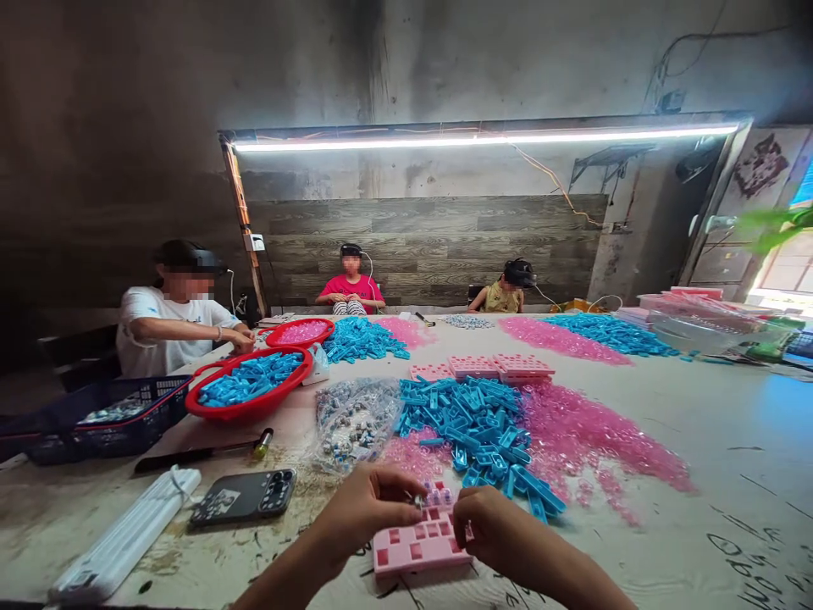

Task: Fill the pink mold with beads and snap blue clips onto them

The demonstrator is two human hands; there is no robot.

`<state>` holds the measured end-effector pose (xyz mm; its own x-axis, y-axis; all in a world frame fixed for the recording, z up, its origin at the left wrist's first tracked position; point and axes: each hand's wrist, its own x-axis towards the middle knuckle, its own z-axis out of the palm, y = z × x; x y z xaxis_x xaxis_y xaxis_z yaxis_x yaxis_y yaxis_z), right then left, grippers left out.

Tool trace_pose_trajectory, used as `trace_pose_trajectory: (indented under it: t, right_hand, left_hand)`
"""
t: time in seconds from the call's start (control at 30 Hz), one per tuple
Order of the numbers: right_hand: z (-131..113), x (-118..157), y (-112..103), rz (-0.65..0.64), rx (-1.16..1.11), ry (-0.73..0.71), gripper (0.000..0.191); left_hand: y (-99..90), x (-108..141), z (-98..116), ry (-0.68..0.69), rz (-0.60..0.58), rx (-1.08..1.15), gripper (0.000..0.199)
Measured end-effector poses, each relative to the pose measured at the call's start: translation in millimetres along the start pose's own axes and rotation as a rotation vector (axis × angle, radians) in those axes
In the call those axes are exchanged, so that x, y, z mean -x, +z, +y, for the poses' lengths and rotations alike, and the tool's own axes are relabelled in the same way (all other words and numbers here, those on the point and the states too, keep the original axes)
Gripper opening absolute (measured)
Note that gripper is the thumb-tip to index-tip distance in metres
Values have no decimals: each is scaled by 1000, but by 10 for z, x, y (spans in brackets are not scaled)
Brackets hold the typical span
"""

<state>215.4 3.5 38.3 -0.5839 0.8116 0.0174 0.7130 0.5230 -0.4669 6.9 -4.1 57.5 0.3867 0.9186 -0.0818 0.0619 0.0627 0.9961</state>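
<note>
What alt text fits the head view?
A person's left hand appears to pinch a small shiny part over a pink tray with square holes, the right hand at its right edge. Beyond lie heaps of blue pieces and translucent pink pieces; three people sit around the pale table.

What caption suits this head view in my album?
Left hand and right hand at a pink tray, before heaped blue plastic parts and translucent pink pieces.

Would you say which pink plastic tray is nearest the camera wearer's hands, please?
The pink plastic tray by the left hand and right hand; the others lie beyond the blue plastic pieces.
</note>
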Motion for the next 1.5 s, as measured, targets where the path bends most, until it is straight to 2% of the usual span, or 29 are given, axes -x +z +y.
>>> trace_pose_trajectory:
  t: [0.17,0.3,0.57,0.83,1.13,1.3,1.37,1.5]
  right_hand:
    - [118,-16,56,8,20,20,25]
    - [196,-55,58,-22,69,37,26]
    - [252,-108,73,-62,62,-14,24]
    - [285,-136,78,-38,28,30,23]
    - [294,-142,73,-41,29,32,25]
    - [293,-139,58,-26,62,70,20]
    - [297,-140,48,-25,76,64,19]
    - [283,-155,19,-2,86,40,23]
  left_hand:
    - [-27,-184,-299,31,35,-324,28]
    - [-106,-286,-411,77,1,-457,31]
    - [-114,-224,-442,96,-64,-626,30]
    - [-165,-293,-507,189,-125,-769,27]
    - [-148,-274,-512,174,-158,-792,29]
    - [-140,-260,-455,180,-162,-787,27]
    - [-186,-291,-433,196,-129,-776,26]
    - [-354,-421,-464,143,58,-693,34]
